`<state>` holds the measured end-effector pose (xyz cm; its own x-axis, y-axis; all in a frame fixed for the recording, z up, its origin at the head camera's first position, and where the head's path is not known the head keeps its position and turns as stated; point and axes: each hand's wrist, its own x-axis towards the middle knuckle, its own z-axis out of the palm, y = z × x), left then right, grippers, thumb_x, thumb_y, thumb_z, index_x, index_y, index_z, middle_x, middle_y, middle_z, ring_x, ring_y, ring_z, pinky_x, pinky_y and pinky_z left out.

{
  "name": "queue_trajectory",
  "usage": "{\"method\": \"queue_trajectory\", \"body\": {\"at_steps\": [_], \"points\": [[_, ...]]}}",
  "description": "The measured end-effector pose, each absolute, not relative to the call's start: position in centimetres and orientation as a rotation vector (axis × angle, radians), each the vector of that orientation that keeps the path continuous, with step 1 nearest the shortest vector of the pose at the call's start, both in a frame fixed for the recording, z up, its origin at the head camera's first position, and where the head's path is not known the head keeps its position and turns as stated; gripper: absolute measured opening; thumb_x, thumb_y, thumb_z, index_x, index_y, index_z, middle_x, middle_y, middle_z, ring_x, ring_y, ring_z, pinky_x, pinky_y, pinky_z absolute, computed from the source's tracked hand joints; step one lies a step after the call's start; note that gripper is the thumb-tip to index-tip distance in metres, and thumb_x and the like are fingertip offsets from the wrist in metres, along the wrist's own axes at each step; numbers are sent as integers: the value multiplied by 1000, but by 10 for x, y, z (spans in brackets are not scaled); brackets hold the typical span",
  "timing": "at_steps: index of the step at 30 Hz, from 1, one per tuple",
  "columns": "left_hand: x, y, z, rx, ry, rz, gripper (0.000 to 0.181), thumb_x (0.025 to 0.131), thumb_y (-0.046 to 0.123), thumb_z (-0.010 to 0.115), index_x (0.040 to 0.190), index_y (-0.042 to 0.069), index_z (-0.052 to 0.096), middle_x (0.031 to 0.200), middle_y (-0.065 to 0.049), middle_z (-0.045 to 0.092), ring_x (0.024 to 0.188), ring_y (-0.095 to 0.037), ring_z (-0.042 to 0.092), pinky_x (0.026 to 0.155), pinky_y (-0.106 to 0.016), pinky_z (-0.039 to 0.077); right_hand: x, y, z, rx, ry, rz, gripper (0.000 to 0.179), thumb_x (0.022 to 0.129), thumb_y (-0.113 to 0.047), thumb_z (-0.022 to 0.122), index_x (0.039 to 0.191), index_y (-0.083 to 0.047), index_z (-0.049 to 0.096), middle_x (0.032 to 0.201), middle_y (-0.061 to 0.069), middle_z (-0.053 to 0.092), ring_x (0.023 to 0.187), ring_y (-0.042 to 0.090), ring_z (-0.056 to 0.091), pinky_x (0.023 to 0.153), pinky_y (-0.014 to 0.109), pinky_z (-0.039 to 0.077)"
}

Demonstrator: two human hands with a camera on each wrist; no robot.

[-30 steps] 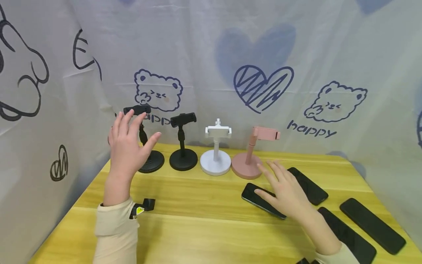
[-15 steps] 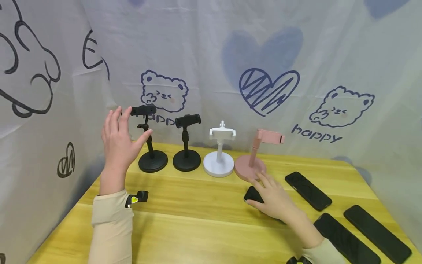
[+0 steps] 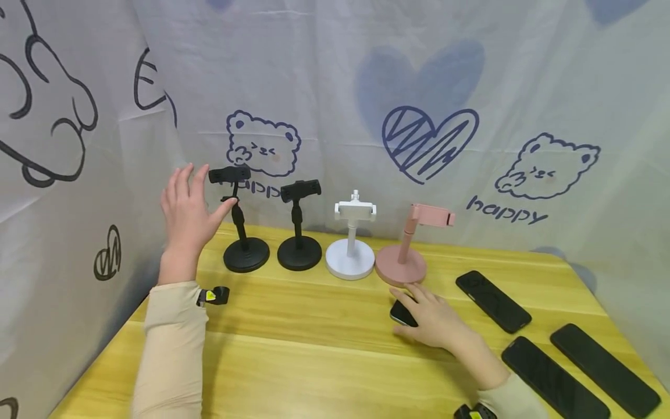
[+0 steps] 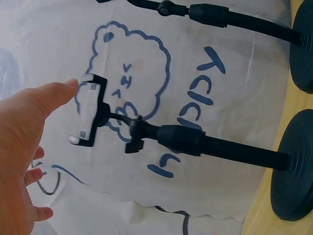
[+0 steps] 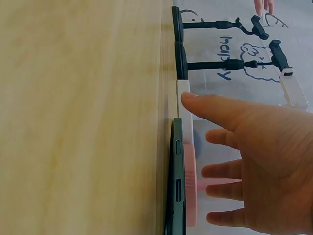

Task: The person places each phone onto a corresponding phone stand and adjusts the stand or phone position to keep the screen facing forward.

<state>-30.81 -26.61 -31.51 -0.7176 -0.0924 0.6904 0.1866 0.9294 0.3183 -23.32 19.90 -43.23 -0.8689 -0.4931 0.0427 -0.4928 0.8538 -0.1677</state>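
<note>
My left hand point(image 3: 185, 224) is raised with fingers spread, just left of the leftmost black phone stand point(image 3: 246, 256). In the left wrist view, a fingertip comes right up to the edge of that stand's phone clamp point(image 4: 93, 111). My right hand point(image 3: 437, 323) hovers low over a dark smartphone point(image 3: 403, 314), fingers extended and thumb apart. Most of this phone is hidden under the hand in the head view. The right wrist view shows the phone's side edge point(image 5: 178, 171) with its buttons, flat on the table, with the thumb and fingers above it.
A second black stand point(image 3: 299, 254), a white stand point(image 3: 349, 259) and a pink stand point(image 3: 401, 265) continue the row along the back. Further dark phones point(image 3: 493, 301) lie on the right of the wooden table point(image 3: 293, 372). A printed cloth point(image 3: 324, 70) hangs behind.
My right hand has lowered toward the phone and shifted slightly left, covering more of it. My left hand has moved from in front of the leftmost stand to its left side.
</note>
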Motion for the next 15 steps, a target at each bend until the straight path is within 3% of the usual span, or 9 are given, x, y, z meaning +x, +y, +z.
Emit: {"method": "queue_trajectory", "body": {"at_steps": [15], "points": [[-346,-268,-321,25,-2384,-428,81,87,46,70,150,11,33,154,-19,31,144,-41,23,112,-64,18,-237,207,-427,-655,2922,-201,76,86,-53,66,149,-18,41,150,21,40,137,43,40,103,66,36]]}}
